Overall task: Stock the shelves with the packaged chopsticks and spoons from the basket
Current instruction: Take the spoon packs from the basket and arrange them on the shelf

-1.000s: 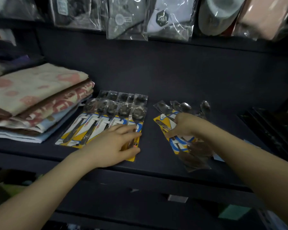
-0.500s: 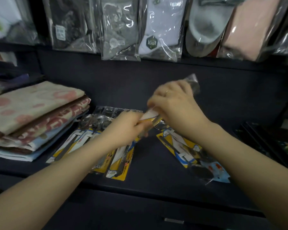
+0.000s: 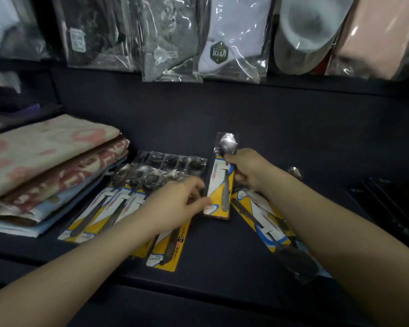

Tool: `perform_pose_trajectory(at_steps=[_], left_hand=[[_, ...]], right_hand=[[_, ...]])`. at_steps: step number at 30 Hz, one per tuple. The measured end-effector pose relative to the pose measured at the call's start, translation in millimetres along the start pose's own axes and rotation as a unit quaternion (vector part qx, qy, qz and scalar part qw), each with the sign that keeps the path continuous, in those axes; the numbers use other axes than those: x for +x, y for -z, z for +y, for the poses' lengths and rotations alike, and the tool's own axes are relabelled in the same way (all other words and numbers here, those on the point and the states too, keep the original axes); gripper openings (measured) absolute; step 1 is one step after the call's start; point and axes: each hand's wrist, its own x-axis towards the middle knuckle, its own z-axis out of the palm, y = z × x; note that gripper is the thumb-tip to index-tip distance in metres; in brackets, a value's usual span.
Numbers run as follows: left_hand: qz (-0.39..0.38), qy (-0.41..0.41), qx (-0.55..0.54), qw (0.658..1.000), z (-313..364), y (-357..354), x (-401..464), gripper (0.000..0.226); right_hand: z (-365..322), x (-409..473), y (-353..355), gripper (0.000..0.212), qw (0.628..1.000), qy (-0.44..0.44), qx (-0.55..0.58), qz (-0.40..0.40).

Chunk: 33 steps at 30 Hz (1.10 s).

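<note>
A packaged spoon on a yellow and white card is held between both hands just above the dark shelf. My right hand grips it near the spoon bowl. My left hand pinches the card's lower left corner. A row of several packaged spoons lies to the left, partly under my left hand and forearm. Another pile of packaged spoons lies at the right, partly hidden by my right forearm. No basket is in view.
Folded towels are stacked at the left of the shelf. Bagged socks and other bagged goods hang from the shelf above. Dark flat items lie at the far right. The shelf's front edge runs below the packs.
My right hand lifted one spoon pack from the right pile and both hands brought it down beside the left row. The camera tilted up slightly.
</note>
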Motion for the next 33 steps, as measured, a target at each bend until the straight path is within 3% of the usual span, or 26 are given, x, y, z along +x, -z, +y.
perform_pose_trajectory(at_steps=[1, 2, 5, 7, 12, 16, 22, 24, 27, 30, 33], left_hand=[[0.010, -0.022, 0.132, 0.991, -6, 2, -1, 0.035], [0.005, -0.038, 0.194, 0.980, -12, 4, -3, 0.045], [-0.045, -0.066, 0.166, 0.983, -26, 10, -9, 0.072], [-0.049, -0.095, 0.181, 0.978, -31, 10, -13, 0.079], [-0.096, -0.126, 0.182, 0.971, -36, 13, -19, 0.089], [-0.080, -0.129, 0.169, 0.974, -40, 10, -24, 0.089], [-0.078, -0.129, 0.147, 0.978, -44, 8, -26, 0.096], [-0.079, -0.124, 0.152, 0.977, -43, 8, -26, 0.096], [-0.077, -0.113, 0.172, 0.976, -39, 9, -26, 0.094], [-0.050, -0.130, 0.195, 0.971, -32, 6, -20, 0.088], [-0.058, -0.161, 0.235, 0.957, -17, 1, -6, 0.073]], right_hand=[[1, 4, 0, 0.027, 0.999, 0.003, -0.032, 0.013], [2, 8, 0, 0.021, 0.998, 0.005, -0.062, 0.026], [5, 19, -5, 0.011, 0.992, 0.017, -0.120, 0.040], [6, 25, -11, 0.011, 0.989, 0.024, -0.143, 0.028], [12, 36, -25, 0.036, 0.967, 0.015, -0.255, 0.017], [12, 37, -28, 0.039, 0.938, 0.014, -0.343, 0.037], [18, 25, -30, 0.027, 0.959, 0.043, -0.278, 0.029], [13, 17, -19, 0.015, 0.937, 0.070, -0.341, 0.036], [5, 4, 14, 0.022, 0.876, 0.091, -0.473, 0.029], [10, -15, 33, 0.035, 0.853, 0.048, -0.516, -0.056], [17, -19, 31, 0.022, 0.854, 0.055, -0.514, -0.054]])
